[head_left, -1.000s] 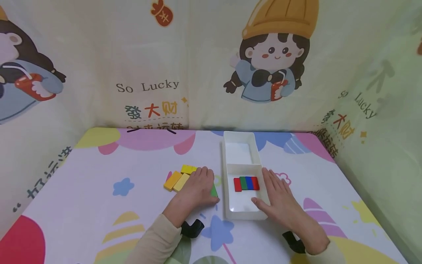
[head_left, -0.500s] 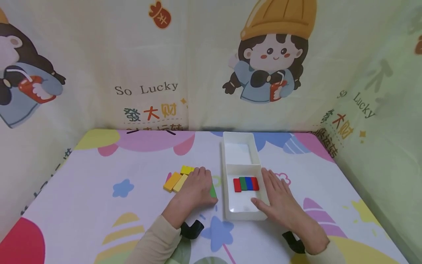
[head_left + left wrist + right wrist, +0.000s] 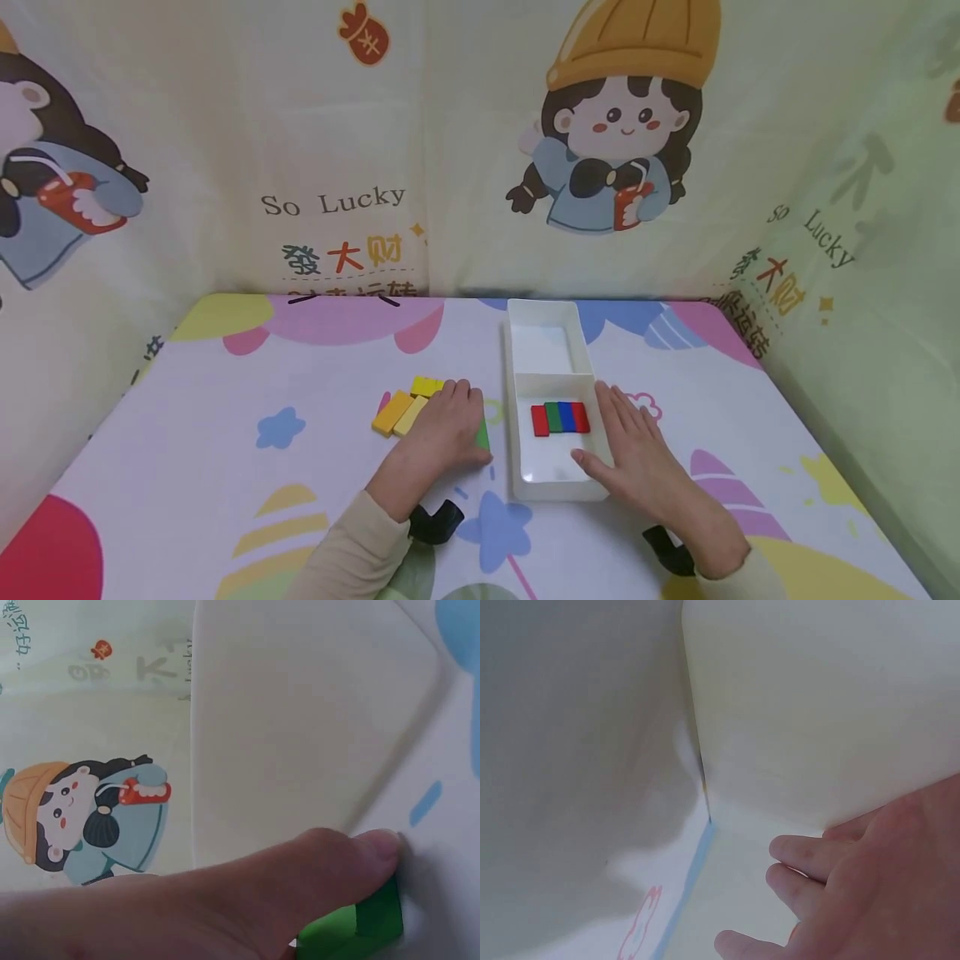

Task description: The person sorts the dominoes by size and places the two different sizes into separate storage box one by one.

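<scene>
My left hand (image 3: 444, 425) reaches palm down over a small group of blocks left of the white box. Its fingers curve down and its thumb presses the near end of a green block (image 3: 482, 435), gripping it; the rest of that block is hidden under the hand. In the left wrist view the thumb lies on the green block (image 3: 360, 926). Beside the hand lie an orange block (image 3: 392, 412), a pale yellow block (image 3: 409, 415) and yellow pieces (image 3: 426, 386). My right hand (image 3: 637, 450), fingers straight, rests along the right wall of the white box (image 3: 558, 490).
A divider (image 3: 553, 377) splits the box into two compartments. Several red, green and blue blocks (image 3: 561, 418) form a row in the near one. A patterned cloth (image 3: 300, 450) covers the table, with printed curtains (image 3: 472, 167) behind. Black straps sit at both wrists.
My left hand has shifted slightly left, with the green block beside its thumb moving along. My right hand and the box stay in place.
</scene>
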Demonstrator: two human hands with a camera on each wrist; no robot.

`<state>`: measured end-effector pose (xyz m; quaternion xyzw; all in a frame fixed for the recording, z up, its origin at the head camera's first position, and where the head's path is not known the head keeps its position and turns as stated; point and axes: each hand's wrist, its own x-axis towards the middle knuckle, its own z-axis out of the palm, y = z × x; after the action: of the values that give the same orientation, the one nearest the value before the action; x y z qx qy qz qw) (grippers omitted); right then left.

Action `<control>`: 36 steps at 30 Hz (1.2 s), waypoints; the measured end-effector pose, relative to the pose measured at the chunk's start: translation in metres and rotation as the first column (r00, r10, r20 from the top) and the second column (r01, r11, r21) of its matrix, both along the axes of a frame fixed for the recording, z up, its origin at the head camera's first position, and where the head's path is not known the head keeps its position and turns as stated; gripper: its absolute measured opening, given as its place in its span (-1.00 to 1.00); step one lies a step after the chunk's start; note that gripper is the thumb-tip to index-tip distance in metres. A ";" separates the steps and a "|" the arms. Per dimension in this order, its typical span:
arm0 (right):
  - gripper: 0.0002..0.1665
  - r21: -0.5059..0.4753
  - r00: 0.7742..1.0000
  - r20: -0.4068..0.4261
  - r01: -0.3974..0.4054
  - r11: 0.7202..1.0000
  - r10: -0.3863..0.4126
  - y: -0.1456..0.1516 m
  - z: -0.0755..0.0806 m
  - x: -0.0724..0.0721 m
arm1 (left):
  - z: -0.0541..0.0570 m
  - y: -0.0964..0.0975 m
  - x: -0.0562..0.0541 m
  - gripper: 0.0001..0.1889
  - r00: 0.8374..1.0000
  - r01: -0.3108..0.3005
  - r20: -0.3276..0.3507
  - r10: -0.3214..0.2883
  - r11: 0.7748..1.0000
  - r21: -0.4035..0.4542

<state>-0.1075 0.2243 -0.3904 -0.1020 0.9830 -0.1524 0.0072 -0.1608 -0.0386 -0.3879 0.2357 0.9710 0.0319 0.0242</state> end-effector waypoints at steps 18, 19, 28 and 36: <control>0.19 -0.003 1.000 -0.001 0.001 1.000 -0.001 0.002 -0.001 -0.001 | -0.001 -0.004 -0.007 -0.37 0.993 0.040 0.104 -0.053 0.992 0.116; 0.20 -0.002 1.000 0.001 0.003 1.000 -0.003 0.002 -0.001 -0.001 | 0.000 -0.004 -0.007 -0.38 0.992 0.041 0.113 -0.055 0.991 0.125; 0.20 -0.008 1.000 0.002 0.002 1.000 -0.002 0.003 -0.001 -0.002 | -0.001 -0.002 -0.009 -0.43 0.987 0.063 0.139 -0.082 0.989 0.132; 0.21 -0.012 1.000 0.012 0.009 1.000 -0.009 0.004 -0.006 0.000 | 0.007 -0.005 -0.005 -0.39 0.994 0.071 0.074 -0.084 0.984 0.162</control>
<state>-0.1071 0.2284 -0.3961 -0.0965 0.9825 -0.1590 0.0118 -0.1663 -0.0434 -0.3809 0.2730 0.9537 0.1177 0.0454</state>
